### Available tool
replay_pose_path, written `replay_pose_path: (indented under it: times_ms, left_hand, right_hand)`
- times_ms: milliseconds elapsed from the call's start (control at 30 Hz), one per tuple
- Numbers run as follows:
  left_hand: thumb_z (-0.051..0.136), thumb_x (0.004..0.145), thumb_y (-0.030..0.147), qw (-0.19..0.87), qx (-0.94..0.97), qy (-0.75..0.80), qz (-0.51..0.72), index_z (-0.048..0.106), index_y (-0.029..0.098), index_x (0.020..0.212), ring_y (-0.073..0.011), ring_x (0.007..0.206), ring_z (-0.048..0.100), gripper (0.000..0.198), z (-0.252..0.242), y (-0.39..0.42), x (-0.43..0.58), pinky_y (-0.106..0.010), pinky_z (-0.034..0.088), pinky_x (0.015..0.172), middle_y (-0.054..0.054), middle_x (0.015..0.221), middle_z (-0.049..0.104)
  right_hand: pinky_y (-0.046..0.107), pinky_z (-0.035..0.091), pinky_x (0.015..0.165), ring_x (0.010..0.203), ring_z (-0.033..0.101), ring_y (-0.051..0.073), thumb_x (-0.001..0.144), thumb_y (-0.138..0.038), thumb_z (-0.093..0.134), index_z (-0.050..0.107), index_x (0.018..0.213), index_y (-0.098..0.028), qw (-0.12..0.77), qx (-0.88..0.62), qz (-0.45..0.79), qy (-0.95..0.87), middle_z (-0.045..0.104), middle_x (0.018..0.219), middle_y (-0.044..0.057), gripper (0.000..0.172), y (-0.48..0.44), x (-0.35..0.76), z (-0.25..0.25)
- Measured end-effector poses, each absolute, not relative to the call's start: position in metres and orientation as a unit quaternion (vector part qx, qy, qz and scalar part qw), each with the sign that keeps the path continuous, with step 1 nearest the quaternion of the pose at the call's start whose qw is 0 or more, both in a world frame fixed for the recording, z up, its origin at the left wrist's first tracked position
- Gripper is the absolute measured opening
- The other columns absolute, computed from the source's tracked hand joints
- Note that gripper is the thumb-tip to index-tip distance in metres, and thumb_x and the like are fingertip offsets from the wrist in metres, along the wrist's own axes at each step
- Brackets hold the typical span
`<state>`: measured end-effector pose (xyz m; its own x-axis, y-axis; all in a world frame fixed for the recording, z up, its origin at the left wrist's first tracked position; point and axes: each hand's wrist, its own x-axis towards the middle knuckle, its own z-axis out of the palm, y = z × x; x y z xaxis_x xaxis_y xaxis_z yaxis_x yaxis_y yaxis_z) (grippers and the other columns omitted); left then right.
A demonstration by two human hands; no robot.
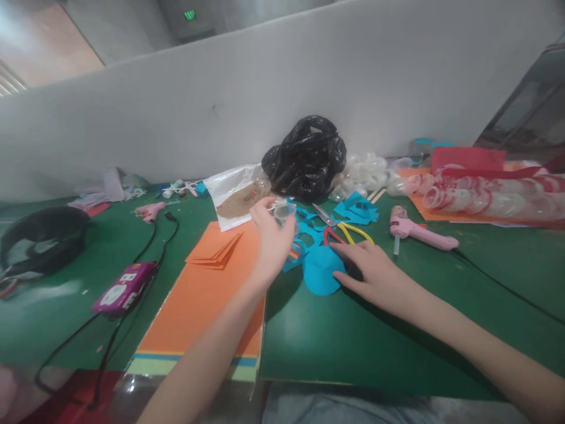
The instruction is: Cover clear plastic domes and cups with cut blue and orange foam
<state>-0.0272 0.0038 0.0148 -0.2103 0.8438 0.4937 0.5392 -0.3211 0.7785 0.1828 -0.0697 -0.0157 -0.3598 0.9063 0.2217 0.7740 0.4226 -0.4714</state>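
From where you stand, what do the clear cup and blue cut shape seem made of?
The clear cup in the left hand looks like thin plastic: see-through, glossy. The blue shape under the right hand looks like matte craft foam or card; its dull surface leaves that open.

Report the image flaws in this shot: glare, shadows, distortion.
In the head view, wide-angle distortion bows the white partition; glare washes the green work mat at left; the left hand casts a dark shadow on the mat beside the orange card; the upper-left background is overexposed.
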Motion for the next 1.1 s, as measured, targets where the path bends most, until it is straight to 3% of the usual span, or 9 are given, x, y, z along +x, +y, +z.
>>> replay_pose_path:
  times_ms: [100,167,400,567,733,900,1100]
  left_hand:
    - [0.071,0.071,0.016,0.196,0.602,0.573,0.520,0.041,0.025,0.124,-0.0304,0.130,0.045,0.062,0.006,0.014,-0.031,-0.052,0.037,0.113,-0.011,0.130,0.045]
    - [0.074,0.067,0.016,0.209,0.614,0.571,0.504,0.040,0.024,0.130,-0.0329,0.135,0.042,0.072,0.000,0.019,-0.034,-0.054,0.034,0.116,-0.013,0.134,0.043]
    - [0.081,0.073,0.029,0.234,0.591,0.573,0.517,0.035,0.024,0.141,-0.0347,0.140,0.044,0.083,-0.010,0.032,-0.044,-0.052,0.039,0.114,-0.019,0.147,0.040]
    - [0.079,0.076,0.027,0.313,0.580,0.582,0.477,0.044,0.020,0.129,-0.0278,0.129,0.055,0.064,-0.008,0.034,-0.045,-0.045,0.044,0.109,-0.015,0.134,0.055]
    - [0.072,0.084,0.033,0.363,0.597,0.559,0.445,0.056,0.020,0.105,-0.0238,0.107,0.064,0.030,-0.008,0.035,-0.049,-0.040,0.050,0.096,-0.011,0.118,0.063]
    - [0.072,0.084,0.032,0.318,0.642,0.525,0.459,0.058,0.020,0.109,-0.0231,0.110,0.063,0.030,-0.007,0.036,-0.048,-0.040,0.048,0.101,-0.008,0.114,0.066]
    - [0.071,0.086,0.033,0.275,0.681,0.491,0.468,0.058,0.023,0.118,-0.0249,0.122,0.059,0.036,0.001,0.027,-0.041,-0.043,0.044,0.108,-0.009,0.127,0.063]
  right_hand:
    - [0.053,0.048,0.097,0.108,0.057,0.033,0.099,-0.039,0.054,0.068,0.128,-0.021,0.240,-0.492,0.088,-0.832,0.070,0.120,0.013,0.037,-0.069,0.185,-0.015]
    - [0.052,0.048,0.094,0.103,0.057,0.032,0.101,-0.038,0.050,0.071,0.118,-0.022,0.250,-0.500,0.051,-0.828,0.071,0.116,0.012,0.032,-0.067,0.189,-0.013]
    - [0.055,0.044,0.099,0.111,0.058,0.035,0.102,-0.034,0.039,0.069,0.115,-0.024,0.260,-0.588,-0.096,-0.760,0.066,0.116,0.014,0.034,-0.051,0.227,-0.006]
    - [0.051,0.045,0.092,0.112,0.058,0.040,0.101,-0.028,0.033,0.066,0.126,-0.008,0.173,-0.671,-0.181,-0.697,0.063,0.119,0.026,0.045,-0.048,0.266,-0.009]
    - [0.048,0.045,0.077,0.102,0.060,0.043,0.100,-0.038,0.040,0.060,0.133,-0.007,0.103,-0.751,-0.146,-0.635,0.060,0.120,0.031,0.049,-0.046,0.293,-0.022]
    - [0.048,0.043,0.077,0.106,0.061,0.045,0.098,-0.043,0.043,0.062,0.123,-0.010,0.053,-0.778,-0.068,-0.623,0.061,0.123,0.032,0.046,-0.046,0.299,-0.029]
    - [0.052,0.047,0.080,0.108,0.063,0.045,0.100,-0.048,0.040,0.059,0.126,-0.017,0.033,-0.769,-0.061,-0.635,0.062,0.130,0.026,0.045,-0.040,0.301,-0.036]
